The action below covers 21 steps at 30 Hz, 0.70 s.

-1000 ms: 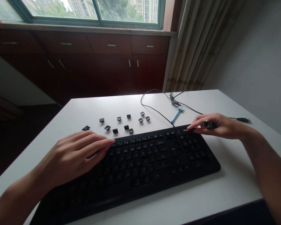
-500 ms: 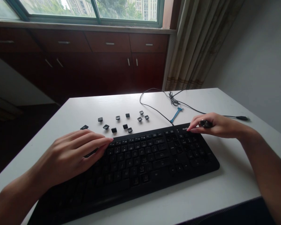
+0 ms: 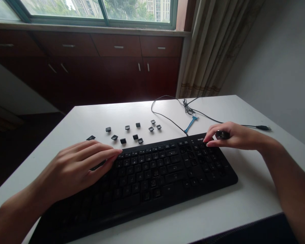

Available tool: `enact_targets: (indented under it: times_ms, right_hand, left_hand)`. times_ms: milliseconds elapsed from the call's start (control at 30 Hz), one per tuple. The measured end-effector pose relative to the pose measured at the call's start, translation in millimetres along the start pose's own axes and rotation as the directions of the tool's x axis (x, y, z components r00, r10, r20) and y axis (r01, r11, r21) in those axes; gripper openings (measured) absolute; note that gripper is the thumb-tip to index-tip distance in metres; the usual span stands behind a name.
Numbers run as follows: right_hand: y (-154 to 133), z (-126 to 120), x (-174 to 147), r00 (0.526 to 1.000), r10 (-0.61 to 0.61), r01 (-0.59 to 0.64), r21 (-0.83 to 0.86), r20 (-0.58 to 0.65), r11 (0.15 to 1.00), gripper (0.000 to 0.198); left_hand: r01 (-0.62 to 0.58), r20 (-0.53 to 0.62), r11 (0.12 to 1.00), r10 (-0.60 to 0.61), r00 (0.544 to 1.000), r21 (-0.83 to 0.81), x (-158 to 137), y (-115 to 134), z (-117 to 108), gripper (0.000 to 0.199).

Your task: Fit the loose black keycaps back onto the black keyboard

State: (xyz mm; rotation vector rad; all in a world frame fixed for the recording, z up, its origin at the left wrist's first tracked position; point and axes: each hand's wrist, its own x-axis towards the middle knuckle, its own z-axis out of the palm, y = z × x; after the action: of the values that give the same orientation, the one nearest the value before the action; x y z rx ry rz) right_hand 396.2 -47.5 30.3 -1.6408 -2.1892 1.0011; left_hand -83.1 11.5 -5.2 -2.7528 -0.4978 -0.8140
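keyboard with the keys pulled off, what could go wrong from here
The loose keycaps lie scattered just behind the keyboard; if the left hand pushes the board back, it could knock them off the table. The right hand holds a small dark object above the top right keys and might drop it among them. The cable trails loose beside the blue brush and could snag.

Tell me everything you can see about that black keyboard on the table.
The keyboard is a full-size black one, plastic by its look, with small pale legends, a number pad at the right and a small logo above it. It lies flat and slightly slanted on the white table. Its cable runs back from the far edge. The left hand rests on its left keys; the right hand touches its far right corner.
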Motion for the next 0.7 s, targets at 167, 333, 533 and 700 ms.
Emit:
enact_targets:
  times_ms: [167,333,533,700]
  right_hand:
    - [2.7,1.9,-0.7,1.000,0.017,-0.018,-0.023,-0.021,1.000,0.035]
    - [5.2,3.9,-1.2,1.000,0.026,-0.026,0.008,-0.005,1.000,0.030]
    - [9.6,2.1,-1.9,0.999,-0.014,0.011,0.065,0.046,0.998,0.028]
    - [9.8,1.5,-2.1,0.999,0.008,-0.009,0.022,0.037,1.000,0.030]
  left_hand:
    - [0.027,0.021,1.000,-0.027,0.999,-0.009,-2.3,0.6,0.9,0.030]
    - [0.058,0.009,0.998,-0.058,0.998,-0.027,-1.1,3.1,-2.3,0.030]
    - [0.104,-0.013,0.995,-0.104,0.994,-0.003,-3.1,-2.7,-7.2,0.031]
    - [0.106,-0.004,0.994,-0.106,0.994,-0.013,-6.0,-5.5,-4.4,0.031]
